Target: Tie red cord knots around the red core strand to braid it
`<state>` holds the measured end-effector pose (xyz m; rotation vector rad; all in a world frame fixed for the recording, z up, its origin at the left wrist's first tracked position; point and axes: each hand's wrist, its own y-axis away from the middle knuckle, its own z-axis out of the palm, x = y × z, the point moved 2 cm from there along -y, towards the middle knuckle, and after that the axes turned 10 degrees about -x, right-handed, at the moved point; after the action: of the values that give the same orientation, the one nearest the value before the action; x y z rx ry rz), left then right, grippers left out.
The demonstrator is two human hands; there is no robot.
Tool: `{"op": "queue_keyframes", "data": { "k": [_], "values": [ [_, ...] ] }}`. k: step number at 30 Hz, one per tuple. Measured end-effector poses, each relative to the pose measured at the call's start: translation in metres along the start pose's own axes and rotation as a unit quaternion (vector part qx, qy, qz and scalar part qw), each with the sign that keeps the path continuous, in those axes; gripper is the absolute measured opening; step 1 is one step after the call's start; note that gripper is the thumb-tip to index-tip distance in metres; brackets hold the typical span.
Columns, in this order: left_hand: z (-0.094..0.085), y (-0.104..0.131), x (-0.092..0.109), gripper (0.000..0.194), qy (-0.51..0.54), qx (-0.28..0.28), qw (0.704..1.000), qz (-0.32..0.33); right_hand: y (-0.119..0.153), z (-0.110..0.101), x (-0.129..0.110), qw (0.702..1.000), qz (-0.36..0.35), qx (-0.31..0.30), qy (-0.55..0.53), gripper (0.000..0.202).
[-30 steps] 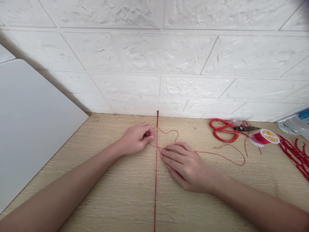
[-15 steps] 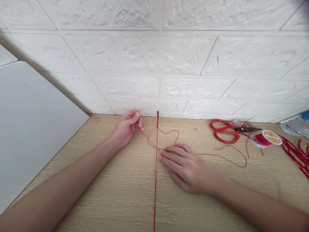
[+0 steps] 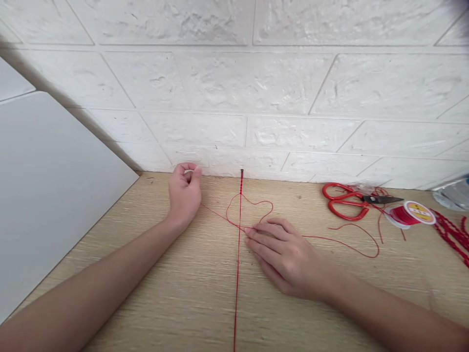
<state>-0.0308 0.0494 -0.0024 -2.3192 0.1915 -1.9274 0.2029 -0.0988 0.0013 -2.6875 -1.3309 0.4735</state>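
A thin red cord [image 3: 237, 283] runs straight down the tabletop from a short knotted length [image 3: 241, 186], which hangs on a nail [image 3: 242, 170] at the foot of the wall. My left hand [image 3: 185, 193], its thumb and fingers pinched together, holds a cord strand [image 3: 216, 212] that stretches toward the middle. My right hand [image 3: 284, 252] lies on the table with fingers together, its fingertips on the strands where they cross the straight cord. Loose loops curve to both sides below the knots. A tail [image 3: 344, 241] comes out from behind my right hand.
Red-handled scissors [image 3: 346, 201] lie at the right, beside a spool of red cord [image 3: 408, 215] and cord scraps. Farther right are finished-looking red knotted strands [image 3: 450, 233] and a clear plastic object [image 3: 452, 193]. A white panel [image 3: 62, 195] stands at the left.
My left hand has moved left and turned, drawing its strand out straighter. My right hand stays at the crossing. The view has shifted slightly.
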Motion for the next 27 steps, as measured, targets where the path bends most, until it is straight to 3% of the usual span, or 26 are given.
{"op": "queue_keyframes", "data": {
  "k": [2, 4, 6, 7, 10, 12, 15, 20, 27],
  "values": [
    [0.001, 0.004, 0.004, 0.018, -0.11, 0.034, 0.991, 0.07, 0.0, 0.0, 0.0, 1.0, -0.001, 0.004, 0.002, 0.035],
    [0.003, 0.011, 0.01, 0.031, -0.209, 0.042, 0.966, 0.144, 0.0, 0.0, 0.0, 1.0, -0.003, 0.005, 0.002, 0.036],
    [0.006, 0.019, 0.016, 0.045, -0.266, -0.014, 0.943, 0.2, 0.0, 0.0, 0.0, 1.0, -0.003, 0.003, 0.001, 0.036],
    [0.009, 0.023, 0.018, 0.046, -0.278, -0.078, 0.933, 0.214, 0.0, 0.0, 0.0, 1.0, -0.003, 0.002, 0.0, 0.036],
    [0.016, 0.028, 0.021, 0.046, -0.284, -0.293, 0.897, 0.169, 0.001, 0.0, 0.0, 1.0, -0.002, -0.003, 0.0, 0.035],
    [0.017, 0.027, 0.021, 0.047, -0.256, -0.375, 0.884, 0.109, 0.001, 0.001, 0.001, 1.0, -0.001, -0.005, -0.001, 0.035],
    [0.015, 0.022, 0.02, 0.05, -0.195, -0.418, 0.885, 0.062, 0.0, 0.001, 0.001, 1.0, 0.0, -0.006, -0.003, 0.034],
    [0.011, 0.019, 0.021, 0.06, -0.194, -0.473, 0.856, 0.078, -0.001, 0.001, 0.001, 1.0, 0.002, -0.002, -0.01, 0.035],
    [0.011, 0.023, 0.023, 0.064, -0.167, -0.483, 0.857, 0.069, -0.001, 0.0, 0.001, 1.0, 0.003, -0.001, -0.013, 0.035]
  ]
}}
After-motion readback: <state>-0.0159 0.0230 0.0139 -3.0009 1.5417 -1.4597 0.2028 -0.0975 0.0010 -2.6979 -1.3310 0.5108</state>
